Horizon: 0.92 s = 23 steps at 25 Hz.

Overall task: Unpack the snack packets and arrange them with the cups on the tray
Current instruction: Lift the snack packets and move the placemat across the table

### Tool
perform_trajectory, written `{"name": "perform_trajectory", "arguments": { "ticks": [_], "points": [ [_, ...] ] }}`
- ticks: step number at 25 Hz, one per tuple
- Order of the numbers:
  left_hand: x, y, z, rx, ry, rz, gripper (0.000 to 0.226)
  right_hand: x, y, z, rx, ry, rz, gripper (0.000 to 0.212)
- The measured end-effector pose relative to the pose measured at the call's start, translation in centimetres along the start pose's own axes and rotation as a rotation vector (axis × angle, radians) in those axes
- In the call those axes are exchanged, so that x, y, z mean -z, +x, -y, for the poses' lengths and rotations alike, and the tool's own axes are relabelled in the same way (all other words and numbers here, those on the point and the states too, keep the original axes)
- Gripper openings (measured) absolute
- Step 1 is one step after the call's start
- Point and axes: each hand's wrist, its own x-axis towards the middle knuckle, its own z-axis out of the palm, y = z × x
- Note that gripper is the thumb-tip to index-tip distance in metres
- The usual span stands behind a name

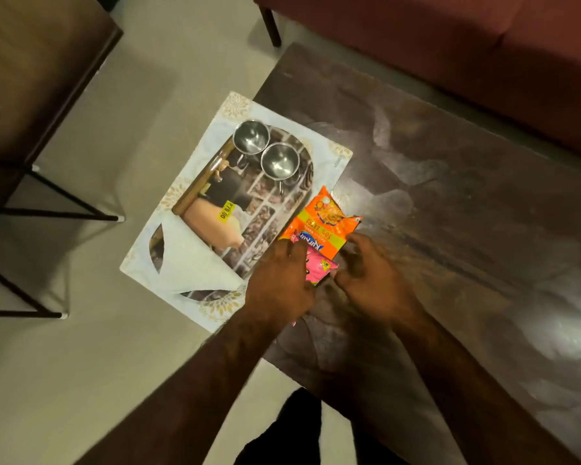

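Our left hand (279, 280) lies flat on the pink snack packet (319, 266), fingers spread over it rather than pinching; our right hand (369, 273) hovers just beside, fingers loosely curled and holding nothing. The orange snack packet (319, 219) lies just beyond the fingertips, partly under the pink one, its long axis running away from us. The tray (185, 273) (two steel cups (265, 154) at its far end) sits to the left, nearer our left hand.
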Motion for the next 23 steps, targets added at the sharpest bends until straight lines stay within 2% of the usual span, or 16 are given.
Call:
{"name": "perform_trajectory", "arguments": {
  "ticks": [4,8,11,14,16,18,19,21,23],
  "points": [
    [-2.3,0.0,0.7,0.031,-0.044,-0.011,0.071,-3.6,1.6,-0.5,-0.096,0.184,0.056,0.063],
    [-2.8,0.2,0.8,0.107,-0.408,-0.052,0.067,-4.9,1.0,0.1,-0.177,0.425,0.009,0.064],
    [-1.4,-0.7,0.4,0.166,-0.677,-0.039,0.061,-4.8,0.3,-0.1,-0.199,0.638,-0.053,0.046],
    [0.7,-2.2,1.9,0.192,-0.763,-0.083,0.064,-3.5,-1.1,1.5,-0.237,0.802,0.024,0.033],
    [2.6,-2.6,3.6,0.209,-0.876,0.013,0.063,-3.3,-1.9,3.3,-0.207,0.874,0.079,0.033],
    [5.0,-2.7,4.9,0.218,-1.088,0.181,0.048,-3.6,-2.1,5.4,-0.156,0.935,0.092,0.032],
    [6.1,-2.3,6.0,0.208,-1.126,0.200,0.043,-4.0,-1.7,6.1,-0.145,0.927,0.080,0.030],
    [7.9,-1.0,8.6,0.219,-1.093,0.123,0.044,-5.0,-0.5,7.6,-0.179,0.877,0.010,0.025],
    [9.3,1.0,11.5,0.251,-0.995,0.028,0.051,-5.7,0.8,8.2,-0.283,0.800,-0.222,0.018]
  ]
}}
